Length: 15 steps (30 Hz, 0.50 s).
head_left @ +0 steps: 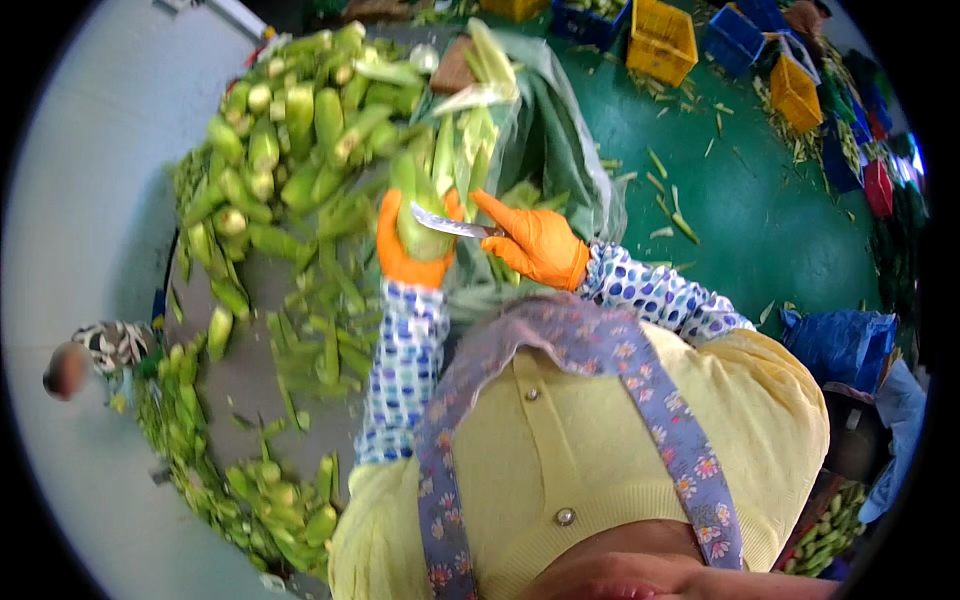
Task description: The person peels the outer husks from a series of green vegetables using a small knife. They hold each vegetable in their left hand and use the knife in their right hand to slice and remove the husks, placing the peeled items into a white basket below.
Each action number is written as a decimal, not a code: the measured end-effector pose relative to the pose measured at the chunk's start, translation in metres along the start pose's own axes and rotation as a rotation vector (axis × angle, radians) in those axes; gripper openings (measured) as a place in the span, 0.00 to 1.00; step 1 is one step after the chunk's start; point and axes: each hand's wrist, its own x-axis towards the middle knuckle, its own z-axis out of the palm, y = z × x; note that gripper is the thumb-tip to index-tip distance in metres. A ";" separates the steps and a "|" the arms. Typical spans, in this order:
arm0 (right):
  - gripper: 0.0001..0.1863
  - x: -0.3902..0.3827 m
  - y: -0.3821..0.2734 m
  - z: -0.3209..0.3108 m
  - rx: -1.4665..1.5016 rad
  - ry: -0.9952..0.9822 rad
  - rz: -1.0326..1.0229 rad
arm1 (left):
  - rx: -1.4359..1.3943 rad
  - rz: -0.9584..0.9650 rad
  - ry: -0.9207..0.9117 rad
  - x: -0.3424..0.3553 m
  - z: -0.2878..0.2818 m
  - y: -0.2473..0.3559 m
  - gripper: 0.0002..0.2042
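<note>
In an orange glove, my left hand (405, 262) is wrapped round the thick end of a green ear of corn in its husk (422, 238). Long pale husk leaves (478, 140) stand up just beyond it. My right hand (545, 248), gloved in orange too, grips a curved knife (450, 225), its forefinger stretched forward and its handle mostly hidden in the palm. The blade points left and lies across the ear, close to my left fingers; whether it cuts in cannot be made out. To the left, a big heap of corn in husks (300, 120) lies on a grey table (240, 365).
Loose husk pieces (325, 330) litter the table. A green sheet (555, 110) hangs on its right side. Beyond, on the green floor (740, 210), are scraps, a yellow crate (662, 40) and a blue crate (733, 40). Another person (110, 350) is at the far left.
</note>
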 end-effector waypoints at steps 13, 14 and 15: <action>0.39 0.015 -0.006 0.035 -0.149 0.009 -0.028 | 0.449 0.163 -0.073 -0.023 0.022 -0.012 0.22; 0.38 0.021 -0.010 0.038 -0.166 0.004 -0.011 | 0.594 0.173 -0.117 -0.019 0.010 -0.006 0.22; 0.37 0.025 -0.012 0.042 -0.182 -0.002 0.006 | 0.552 0.106 -0.117 -0.015 0.004 0.001 0.24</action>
